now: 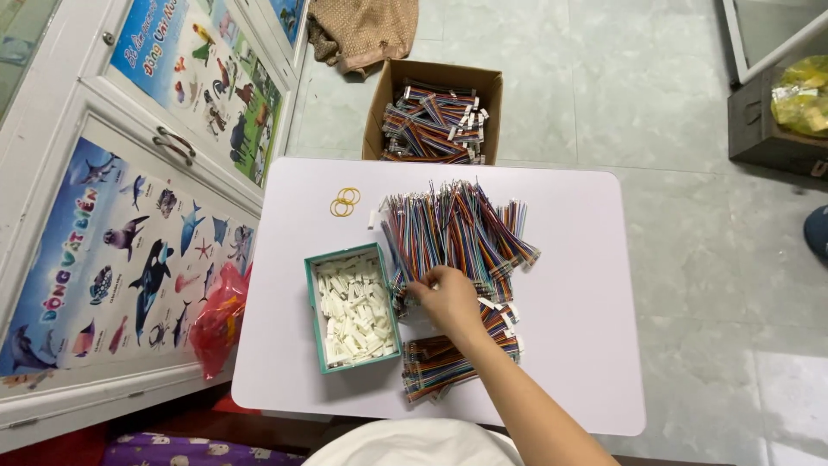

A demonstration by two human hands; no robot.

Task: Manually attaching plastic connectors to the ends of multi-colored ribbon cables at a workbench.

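My right hand [448,299] reaches over the white table [578,285], its fingers curled down and pinching the near ends of a big fanned pile of multicoloured ribbon wires [448,226]. Just below the hand lies a smaller stack of wires with white connectors fitted [442,361]. To the hand's left stands a teal box [308,298] filled with small white plastic connectors [352,312]. My left hand is out of view.
Yellow rubber bands [345,202] lie at the table's far left. A cardboard box [435,73] of wire bundles sits on the floor behind the table. A poster-covered cabinet [129,250] and a red plastic bag [220,319] are at left, a dark crate [759,134] at far right.
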